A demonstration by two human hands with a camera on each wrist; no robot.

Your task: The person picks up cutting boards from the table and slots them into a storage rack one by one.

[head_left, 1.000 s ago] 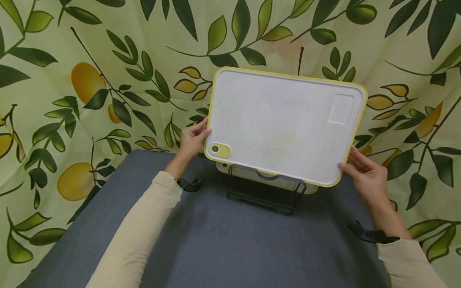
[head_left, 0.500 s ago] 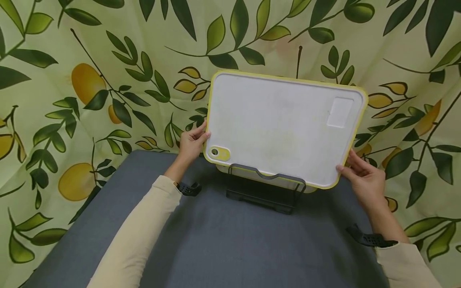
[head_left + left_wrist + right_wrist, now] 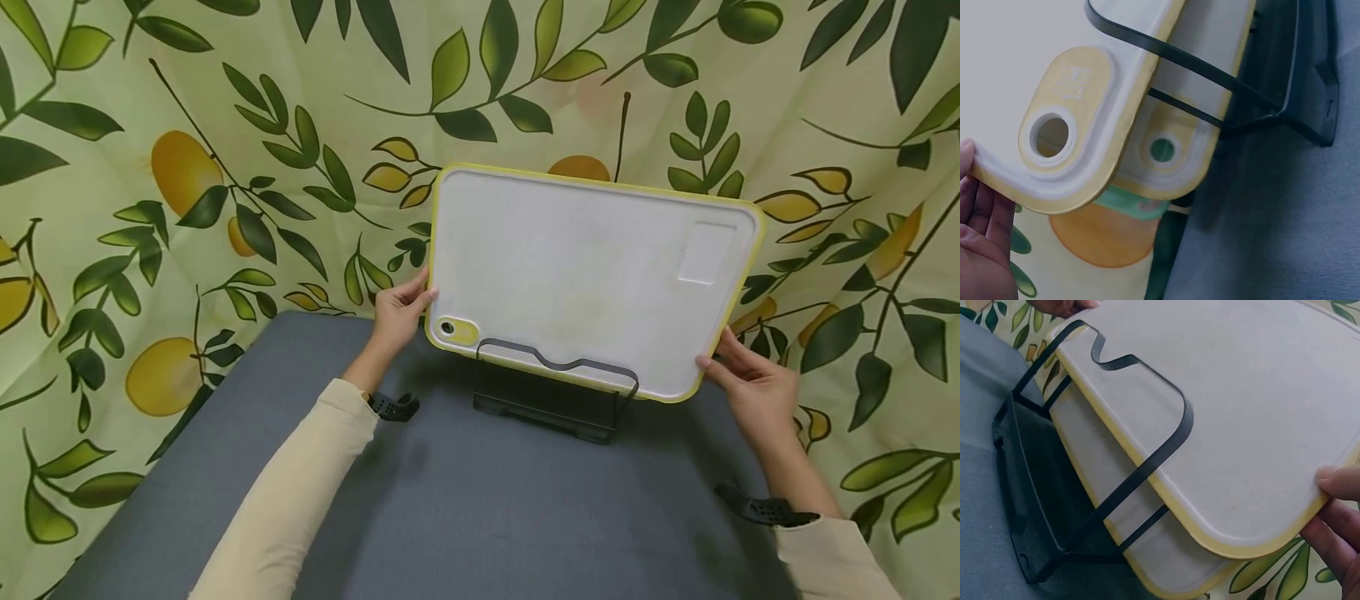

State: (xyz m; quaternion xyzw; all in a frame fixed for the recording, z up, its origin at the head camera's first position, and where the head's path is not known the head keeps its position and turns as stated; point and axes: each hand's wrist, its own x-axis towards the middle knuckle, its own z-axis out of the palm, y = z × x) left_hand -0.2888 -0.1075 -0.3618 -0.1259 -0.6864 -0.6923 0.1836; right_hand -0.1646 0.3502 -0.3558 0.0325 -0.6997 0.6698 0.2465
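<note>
A white cutting board (image 3: 592,279) with a yellow rim and a holed yellow corner is raised and tilted, its lower edge behind the front wire of a black rack (image 3: 551,412). My left hand (image 3: 397,315) pinches its left edge, thumb on the near face. At the lower right edge my right hand (image 3: 752,385) grips it likewise, fingers behind. Behind it, a second white-and-yellow board (image 3: 1210,37) stands in the rack, past an inner wire. The held board's lower edge is still above the rack base in the right wrist view.
The rack stands on a grey cloth-covered table (image 3: 525,517). A leaf-and-fruit patterned curtain (image 3: 285,167) hangs close behind and at both sides. Something green (image 3: 1129,203) shows behind the second board in the left wrist view.
Both hands have lowered the cutting board a little, so its bottom edge sits deeper behind the rack's front wire. The second board is now covered by it in the head view.
</note>
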